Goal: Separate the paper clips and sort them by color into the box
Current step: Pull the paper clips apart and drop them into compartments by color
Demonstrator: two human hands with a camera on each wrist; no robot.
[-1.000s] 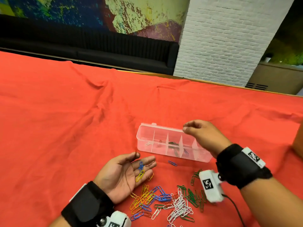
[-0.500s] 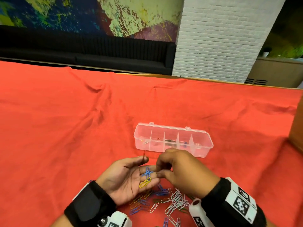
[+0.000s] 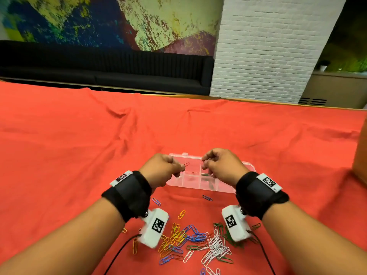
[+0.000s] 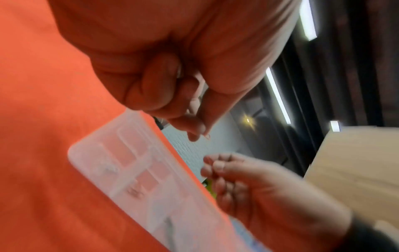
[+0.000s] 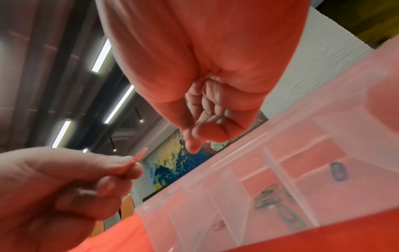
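Observation:
A clear plastic compartment box (image 3: 198,185) lies on the red cloth. Both hands hover just above it. My left hand (image 3: 181,167) pinches a red paper clip (image 3: 186,164), which the right wrist view shows sticking out of its fingertips as the red clip (image 5: 139,157). My right hand (image 3: 205,162) has its fingers curled and pinches a small red clip (image 3: 203,160). One compartment of the box (image 5: 270,163) holds green clips (image 5: 272,196), another a blue clip (image 5: 339,172). A mixed pile of colored clips (image 3: 198,241) lies near me, between my wrists.
Loose blue clips (image 3: 207,197) and an orange clip (image 3: 181,214) lie between pile and box. A brown box (image 3: 360,155) stands at the right edge. The wrinkled red cloth (image 3: 79,155) covers the whole table; a black sofa and a brick pillar stand behind.
My left hand has turned over from palm up and risen to the box. My right hand left the left palm and moved up too; each now pinches a red clip.

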